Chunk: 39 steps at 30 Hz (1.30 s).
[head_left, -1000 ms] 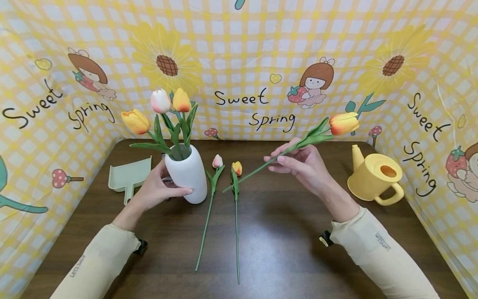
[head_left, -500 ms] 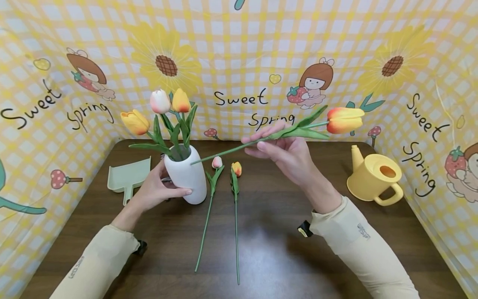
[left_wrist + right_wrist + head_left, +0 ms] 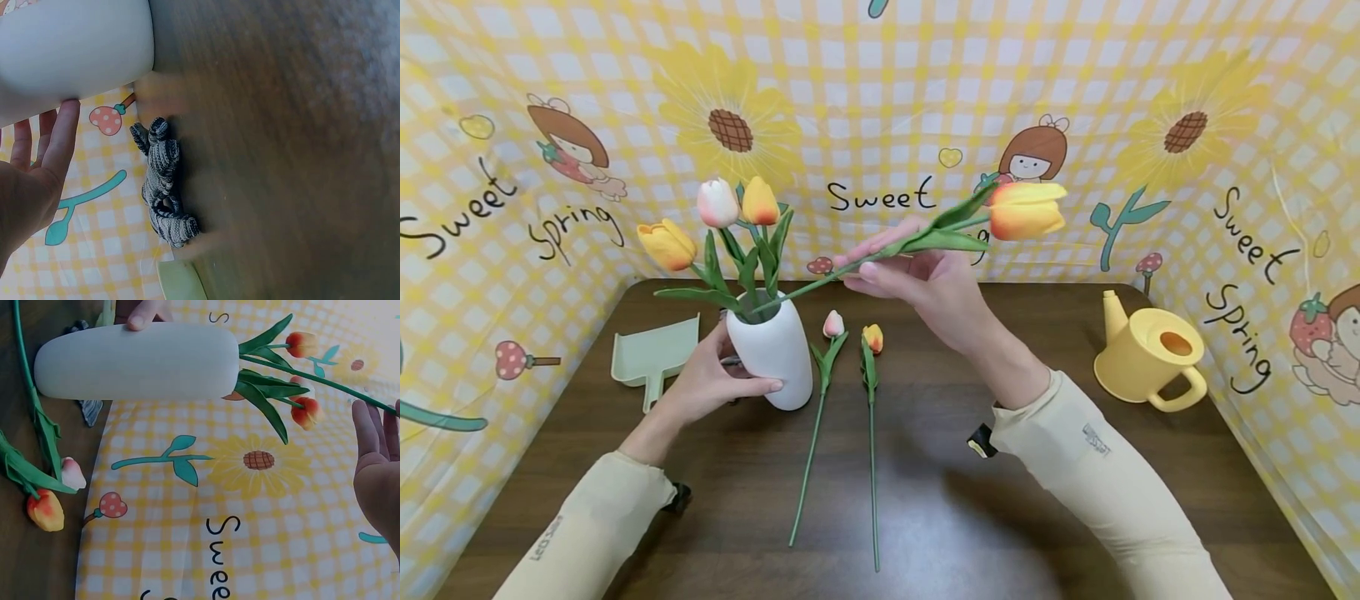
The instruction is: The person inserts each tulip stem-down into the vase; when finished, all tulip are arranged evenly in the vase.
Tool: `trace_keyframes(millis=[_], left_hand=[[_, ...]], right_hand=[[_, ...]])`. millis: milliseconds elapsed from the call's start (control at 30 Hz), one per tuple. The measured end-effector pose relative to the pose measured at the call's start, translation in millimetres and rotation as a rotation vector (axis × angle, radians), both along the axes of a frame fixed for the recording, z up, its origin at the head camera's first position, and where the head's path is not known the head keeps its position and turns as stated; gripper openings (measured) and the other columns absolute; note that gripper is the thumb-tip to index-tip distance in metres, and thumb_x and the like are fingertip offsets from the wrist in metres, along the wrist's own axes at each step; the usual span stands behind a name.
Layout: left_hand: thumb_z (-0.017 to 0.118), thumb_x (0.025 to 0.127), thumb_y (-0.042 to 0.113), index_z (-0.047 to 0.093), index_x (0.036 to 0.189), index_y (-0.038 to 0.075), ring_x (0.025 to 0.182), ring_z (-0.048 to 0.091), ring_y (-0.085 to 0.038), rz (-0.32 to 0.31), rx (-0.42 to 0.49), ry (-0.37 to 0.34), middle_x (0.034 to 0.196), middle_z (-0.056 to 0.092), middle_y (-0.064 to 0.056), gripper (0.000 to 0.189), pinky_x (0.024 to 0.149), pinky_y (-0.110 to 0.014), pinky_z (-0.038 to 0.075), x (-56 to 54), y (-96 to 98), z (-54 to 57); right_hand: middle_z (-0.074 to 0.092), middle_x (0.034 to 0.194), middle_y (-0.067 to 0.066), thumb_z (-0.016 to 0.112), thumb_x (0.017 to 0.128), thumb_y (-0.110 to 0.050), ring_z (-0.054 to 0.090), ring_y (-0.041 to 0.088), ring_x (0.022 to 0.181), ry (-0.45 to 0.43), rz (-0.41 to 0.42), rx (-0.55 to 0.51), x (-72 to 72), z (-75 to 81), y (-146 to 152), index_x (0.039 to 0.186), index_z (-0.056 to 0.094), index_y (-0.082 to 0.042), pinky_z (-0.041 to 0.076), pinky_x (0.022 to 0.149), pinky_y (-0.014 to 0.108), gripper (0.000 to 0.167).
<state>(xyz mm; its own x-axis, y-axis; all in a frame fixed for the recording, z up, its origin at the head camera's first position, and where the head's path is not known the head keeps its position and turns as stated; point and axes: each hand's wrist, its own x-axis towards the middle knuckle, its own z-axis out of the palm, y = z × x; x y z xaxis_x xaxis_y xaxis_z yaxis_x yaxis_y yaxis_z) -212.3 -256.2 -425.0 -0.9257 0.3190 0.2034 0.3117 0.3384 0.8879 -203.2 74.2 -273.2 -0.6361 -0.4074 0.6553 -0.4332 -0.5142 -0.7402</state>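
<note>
In the head view my left hand grips the side of a tall white vase, thumb across its front. Three tulips stand in the vase: a yellow one, a pink-and-white one and an orange-yellow one. My right hand pinches the stem of another orange-yellow tulip, slanted with its bloom up to the right. Its stem end is at the vase mouth, inside the rim. On the table beside the vase lie a pink tulip and an orange-yellow tulip.
A yellow watering can stands at the right of the brown table. At the left lies a pale green dustpan. The left wrist view shows a bunched black-and-white knitted item behind the vase. Patterned cloth walls the table.
My right hand has moved left and up with its tulip, bringing the stem end from above the table into the vase mouth. My left hand has kept its hold on the vase.
</note>
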Motion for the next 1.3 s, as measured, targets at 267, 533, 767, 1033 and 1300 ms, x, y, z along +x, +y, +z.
trace_keyframes(millis=[267, 533, 767, 1033, 1300], left_hand=[[0.091, 0.075, 0.008, 0.042, 0.148, 0.020, 0.108, 0.062, -0.025, -0.005, 0.002, -0.002, 0.128, 0.060, -0.009, 0.089, 0.080, -0.031, 0.059, -0.9, 0.0, -1.9], [0.091, 0.075, 0.008, 0.041, 0.148, 0.018, 0.107, 0.062, -0.025, -0.002, 0.000, -0.011, 0.128, 0.060, -0.010, 0.089, 0.081, -0.030, 0.058, 0.5, -0.5, -1.9], [0.092, 0.074, 0.009, 0.040, 0.146, 0.022, 0.111, 0.061, -0.028, 0.005, 0.013, -0.046, 0.129, 0.059, -0.007, 0.090, 0.082, -0.031, 0.058, -0.3, -1.3, -2.8], [0.092, 0.075, 0.010, 0.039, 0.149, 0.029, 0.111, 0.060, -0.026, 0.002, 0.010, -0.040, 0.129, 0.058, -0.004, 0.093, 0.082, -0.030, 0.058, -0.4, -1.3, -2.1], [0.091, 0.075, 0.008, 0.039, 0.149, 0.027, 0.110, 0.061, -0.024, -0.028, 0.014, -0.004, 0.130, 0.057, -0.005, 0.093, 0.082, -0.032, 0.058, -2.2, -0.4, -1.4]], right_hand=[[0.071, 0.103, 0.026, 0.066, 0.091, 0.014, 0.070, 0.036, 0.098, 0.038, -0.037, 0.152, -12.3, 1.4, -24, 0.105, 0.068, 0.010, 0.055, 0.090, 0.052, 0.015], [0.074, 0.102, 0.014, 0.071, 0.093, 0.001, 0.072, 0.032, 0.098, 0.116, -0.078, 0.319, -14.9, 1.3, -54, 0.103, 0.067, 0.001, 0.057, 0.087, 0.043, 0.011], [0.072, 0.102, 0.006, 0.073, 0.094, -0.006, 0.072, 0.016, 0.096, 0.036, -0.110, 0.481, -20.9, 1.5, -77, 0.110, 0.069, -0.001, 0.056, 0.088, 0.032, 0.018], [0.075, 0.102, 0.008, 0.074, 0.091, -0.002, 0.072, 0.011, 0.092, 0.027, -0.072, 0.547, -22.7, -10.9, -93, 0.109, 0.073, 0.003, 0.058, 0.083, 0.030, 0.018], [0.076, 0.105, 0.008, 0.073, 0.094, -0.005, 0.073, 0.014, 0.086, 0.032, -0.112, 0.581, -25.1, -20.3, -99, 0.111, 0.076, 0.001, 0.059, 0.078, 0.029, 0.018]])
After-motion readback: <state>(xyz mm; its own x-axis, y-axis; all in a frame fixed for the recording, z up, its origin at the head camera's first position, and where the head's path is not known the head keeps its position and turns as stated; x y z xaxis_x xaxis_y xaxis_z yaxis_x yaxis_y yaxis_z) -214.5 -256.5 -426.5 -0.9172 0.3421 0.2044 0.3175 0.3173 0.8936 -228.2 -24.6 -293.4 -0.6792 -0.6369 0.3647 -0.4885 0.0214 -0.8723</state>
